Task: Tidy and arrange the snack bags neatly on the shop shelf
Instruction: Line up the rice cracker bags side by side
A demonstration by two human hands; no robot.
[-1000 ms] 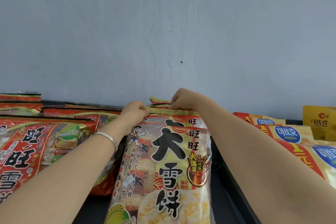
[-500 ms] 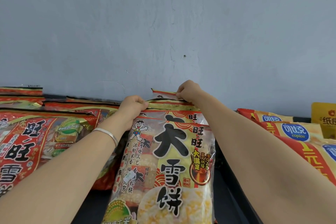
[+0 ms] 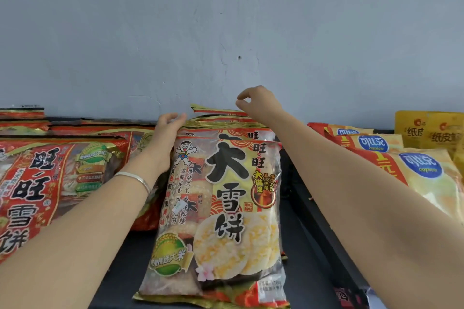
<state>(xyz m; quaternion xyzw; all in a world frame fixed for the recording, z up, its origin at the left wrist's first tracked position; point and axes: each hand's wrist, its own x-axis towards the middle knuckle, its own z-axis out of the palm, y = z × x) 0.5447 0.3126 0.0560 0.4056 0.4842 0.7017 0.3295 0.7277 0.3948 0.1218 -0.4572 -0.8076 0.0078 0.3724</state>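
Both hands have let go since a moment ago. My right hand (image 3: 256, 104) has lifted off the seam it was pinching, and my left hand (image 3: 167, 130) has uncurled from its grip.

Just below my left fingertips, the front rice-cracker bag (image 3: 226, 208) lies face up on the dark shelf (image 3: 303, 246). Its top points away from me, and its bottom edge is nearest my elbows, between my two forearms. My left hand is flat and relaxed with the fingers straight and close together, and it rests against the bag's top left corner.

Directly under my right hand, the rear bag (image 3: 216, 110) shows only its crinkled red and gold top seam, which pokes up behind the front one. More seams are layered between the two. My right hand hovers just above that seam with the fingers loosely curled and the thumb and forefinger nearly meeting, and it holds nothing. I cannot tell whether a fingertip is brushing the seam.

A silver bracelet (image 3: 136, 179) sits on my left wrist. Beyond my left forearm, red bags (image 3: 47, 178) of the same brand lie overlapping in a row. Beyond my right forearm, yellow bags (image 3: 424, 178) with blue oval logos are stacked at a slant. Gold packets (image 3: 426, 130) stand past them, against the pale grey wall (image 3: 226, 20).
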